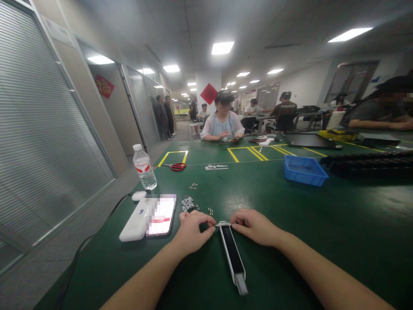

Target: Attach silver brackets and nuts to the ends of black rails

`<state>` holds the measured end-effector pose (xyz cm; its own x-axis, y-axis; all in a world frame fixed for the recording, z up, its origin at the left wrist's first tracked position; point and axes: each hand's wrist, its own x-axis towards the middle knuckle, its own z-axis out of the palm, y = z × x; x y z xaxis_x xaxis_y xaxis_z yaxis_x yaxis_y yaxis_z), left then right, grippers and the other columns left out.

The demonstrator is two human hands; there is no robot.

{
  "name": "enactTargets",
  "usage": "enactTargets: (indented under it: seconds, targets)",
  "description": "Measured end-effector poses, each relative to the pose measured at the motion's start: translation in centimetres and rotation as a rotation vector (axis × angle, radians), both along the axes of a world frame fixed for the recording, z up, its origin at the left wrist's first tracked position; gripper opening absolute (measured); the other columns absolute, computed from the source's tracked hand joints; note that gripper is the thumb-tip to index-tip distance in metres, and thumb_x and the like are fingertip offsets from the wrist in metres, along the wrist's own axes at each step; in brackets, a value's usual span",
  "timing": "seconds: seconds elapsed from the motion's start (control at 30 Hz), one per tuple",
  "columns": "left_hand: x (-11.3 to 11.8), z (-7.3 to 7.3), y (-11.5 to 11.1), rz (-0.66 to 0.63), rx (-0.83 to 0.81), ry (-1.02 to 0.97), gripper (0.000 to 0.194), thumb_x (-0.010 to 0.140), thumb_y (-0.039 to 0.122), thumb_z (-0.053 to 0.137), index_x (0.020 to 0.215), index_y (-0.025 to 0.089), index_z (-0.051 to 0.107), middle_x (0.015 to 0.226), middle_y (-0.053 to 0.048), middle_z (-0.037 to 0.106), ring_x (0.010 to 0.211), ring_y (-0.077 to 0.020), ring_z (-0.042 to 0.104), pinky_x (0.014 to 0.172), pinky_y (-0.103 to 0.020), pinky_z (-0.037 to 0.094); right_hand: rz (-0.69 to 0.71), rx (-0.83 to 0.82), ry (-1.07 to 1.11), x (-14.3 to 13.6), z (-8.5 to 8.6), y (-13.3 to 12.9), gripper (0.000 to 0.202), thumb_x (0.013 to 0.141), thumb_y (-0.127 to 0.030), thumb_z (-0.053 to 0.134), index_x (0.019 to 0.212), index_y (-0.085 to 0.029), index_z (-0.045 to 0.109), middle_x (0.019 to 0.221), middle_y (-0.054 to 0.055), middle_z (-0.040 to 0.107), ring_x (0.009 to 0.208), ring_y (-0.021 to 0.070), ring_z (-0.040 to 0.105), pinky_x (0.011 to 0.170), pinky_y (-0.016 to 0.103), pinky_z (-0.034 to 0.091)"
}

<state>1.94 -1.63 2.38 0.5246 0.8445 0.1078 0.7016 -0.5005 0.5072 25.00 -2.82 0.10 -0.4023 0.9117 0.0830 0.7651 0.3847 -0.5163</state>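
A long, narrow device point(232, 252) with a white frame and a black inner strip lies on the green table in front of me. A grey tab point(241, 284) sticks out of its near end. My left hand point(195, 230) is closed in a pinch on a small metal part point(217, 224) at the left of the device's far end. At the right side of that same end, my right hand point(256, 226) has its fingers curled together against the frame; its grip is partly hidden. Grey metal brackets point(187, 203) and several small rings point(211, 211) lie just beyond my left hand.
Left are a phone point(163, 215), a white power bank point(135, 221), an earbud case point(139, 196) and a water bottle point(144, 168). Farther off lie red-handled scissors point(177, 166), small metal strips point(216, 167) and a blue tray point(305, 170). A person point(223, 122) sits opposite.
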Motion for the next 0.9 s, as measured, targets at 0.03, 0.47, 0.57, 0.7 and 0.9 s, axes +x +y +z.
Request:
enactTargets:
  seconds: [0.03, 0.47, 0.57, 0.7, 0.9]
  targets:
    - [0.0, 0.0, 0.0, -0.001, 0.000, 0.007, 0.013, 0.083, 0.024, 0.059, 0.090, 0.025, 0.070, 0.092, 0.000, 0.072, 0.098, -0.0243, 0.060, 0.096, -0.046, 0.031, 0.002, 0.002, 0.000, 0.0, 0.0, 0.0, 0.009, 0.088, -0.020, 0.057, 0.087, -0.019, 0.066, 0.074, 0.000, 0.054, 0.070, 0.0129, 0.050, 0.063, 0.023, 0.035]
    - [0.0, -0.2, 0.1, -0.016, 0.024, 0.022, 0.012, 0.084, 0.025, 0.060, 0.091, 0.026, 0.071, 0.093, -0.001, 0.072, 0.097, -0.0244, 0.059, 0.096, -0.048, 0.029, 0.011, 0.017, 0.002, 0.0, -0.1, -0.1, 0.010, 0.089, -0.022, 0.056, 0.085, -0.018, 0.065, 0.073, 0.000, 0.054, 0.070, 0.0128, 0.050, 0.063, 0.023, 0.036]
    - [0.0, -0.4, 0.2, -0.012, 0.028, 0.024, 0.013, 0.084, 0.026, 0.060, 0.091, 0.026, 0.071, 0.093, -0.001, 0.072, 0.098, -0.0241, 0.059, 0.097, -0.048, 0.028, 0.014, 0.024, 0.006, 0.0, -0.1, -0.1, 0.011, 0.090, -0.023, 0.056, 0.085, -0.018, 0.065, 0.073, -0.001, 0.054, 0.070, 0.0131, 0.050, 0.064, 0.023, 0.036]
    - [0.1, -0.8, 0.2, 0.019, 0.022, -0.001, 0.016, 0.082, 0.025, 0.063, 0.097, 0.026, 0.069, 0.094, 0.000, 0.073, 0.098, -0.0240, 0.060, 0.097, -0.048, 0.028, 0.016, 0.024, 0.010, 0.0, -0.1, -0.1, 0.012, 0.090, -0.022, 0.055, 0.086, -0.019, 0.065, 0.074, 0.000, 0.055, 0.069, 0.0132, 0.050, 0.064, 0.024, 0.037]
    - [0.2, -1.2, 0.3, 0.056, 0.035, -0.024, 0.008, 0.080, 0.025, 0.067, 0.088, 0.023, 0.068, 0.090, 0.001, 0.072, 0.094, -0.0226, 0.061, 0.096, -0.045, 0.029, 0.022, 0.046, 0.013, 0.0, -0.6, 0.1, 0.011, 0.089, -0.022, 0.055, 0.085, -0.018, 0.065, 0.073, 0.000, 0.054, 0.070, 0.0133, 0.050, 0.064, 0.024, 0.037]
